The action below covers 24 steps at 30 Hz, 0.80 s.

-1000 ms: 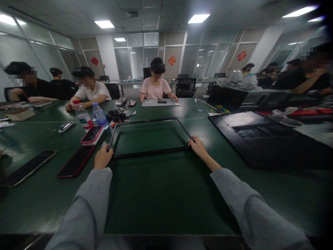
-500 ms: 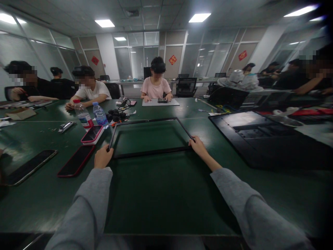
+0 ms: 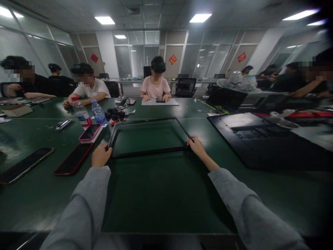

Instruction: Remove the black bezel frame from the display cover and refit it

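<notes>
I have both hands on the thin black bezel frame (image 3: 148, 151), which seems to lie flat on the green tabletop (image 3: 161, 194) straight ahead. My left hand (image 3: 100, 156) is curled shut round its near left corner, and my right hand (image 3: 196, 147) pinches the right rail by the near corner. I judge this the gripping step, with the frame not yet raised. Any lift would call for both hands rising evenly, keeping clear of the red-cased phone (image 3: 73, 159) just to the left.

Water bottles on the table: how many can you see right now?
2. Both stand upright just left of the black frame's far corner: the red-capped bottle, and the blue-capped bottle right beside it. Others may be hidden farther back.
</notes>
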### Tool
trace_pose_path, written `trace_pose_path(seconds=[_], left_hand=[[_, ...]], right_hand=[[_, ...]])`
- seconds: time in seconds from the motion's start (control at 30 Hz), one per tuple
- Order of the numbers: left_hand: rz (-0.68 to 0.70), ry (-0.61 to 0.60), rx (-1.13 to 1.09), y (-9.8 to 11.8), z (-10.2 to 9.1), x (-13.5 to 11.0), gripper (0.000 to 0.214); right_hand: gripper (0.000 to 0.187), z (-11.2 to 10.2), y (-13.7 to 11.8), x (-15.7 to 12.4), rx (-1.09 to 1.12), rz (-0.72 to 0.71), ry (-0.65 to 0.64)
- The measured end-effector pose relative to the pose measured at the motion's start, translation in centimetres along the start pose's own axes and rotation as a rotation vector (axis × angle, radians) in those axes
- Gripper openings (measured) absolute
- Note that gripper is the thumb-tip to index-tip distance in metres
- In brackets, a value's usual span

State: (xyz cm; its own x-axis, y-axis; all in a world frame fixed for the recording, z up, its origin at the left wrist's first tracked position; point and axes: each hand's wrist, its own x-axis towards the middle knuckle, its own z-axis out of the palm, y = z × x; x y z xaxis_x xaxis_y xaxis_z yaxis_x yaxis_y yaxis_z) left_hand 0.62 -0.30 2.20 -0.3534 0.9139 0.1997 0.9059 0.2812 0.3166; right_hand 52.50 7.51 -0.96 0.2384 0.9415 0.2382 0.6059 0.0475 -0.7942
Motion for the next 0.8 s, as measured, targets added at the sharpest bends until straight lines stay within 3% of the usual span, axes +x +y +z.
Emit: trace_pose_path(seconds=[0.8], left_hand=[[0.001, 0.000, -0.008, -0.27, 0.38, -0.24, 0.041]], right_hand=[[0.033, -0.22, -0.32, -0.15, -0.061, 0.027, -0.018]])
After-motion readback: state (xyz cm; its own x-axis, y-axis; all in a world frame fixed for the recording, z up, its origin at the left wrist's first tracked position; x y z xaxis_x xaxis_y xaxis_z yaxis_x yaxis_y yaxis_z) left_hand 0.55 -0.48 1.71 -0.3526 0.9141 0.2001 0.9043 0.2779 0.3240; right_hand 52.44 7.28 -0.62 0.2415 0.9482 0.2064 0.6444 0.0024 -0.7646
